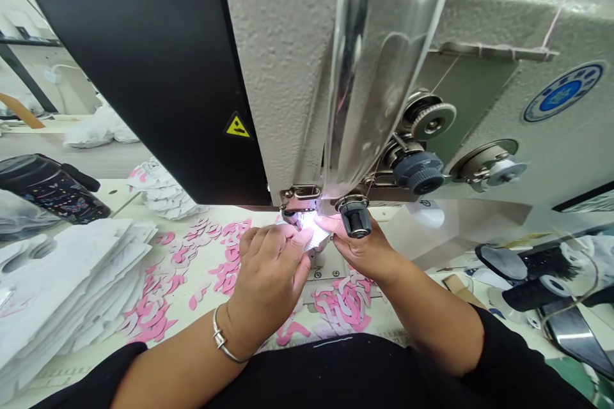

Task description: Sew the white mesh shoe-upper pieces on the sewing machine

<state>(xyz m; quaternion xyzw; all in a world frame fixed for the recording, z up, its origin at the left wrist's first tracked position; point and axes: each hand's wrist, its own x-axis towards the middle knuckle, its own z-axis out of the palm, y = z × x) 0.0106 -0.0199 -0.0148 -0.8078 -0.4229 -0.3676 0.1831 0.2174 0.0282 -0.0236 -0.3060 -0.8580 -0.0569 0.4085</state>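
Note:
A white fabric piece lies under the needle area of a grey sewing machine, brightly lit by the machine's lamp. My left hand grips its left side, with thumb and fingers pressed together on it. From the right, my right hand pinches the piece's other edge, its fingertips close to the needle area and partly behind a black knob. Glare and the machine head hide the needle and the far part of the fabric.
Pink and white cut pieces lie scattered around the machine bed. Stacked white cut panels stand at left, near a dark patterned bottle. Black thread spools lie at right. A clear plastic shield hangs before the machine head.

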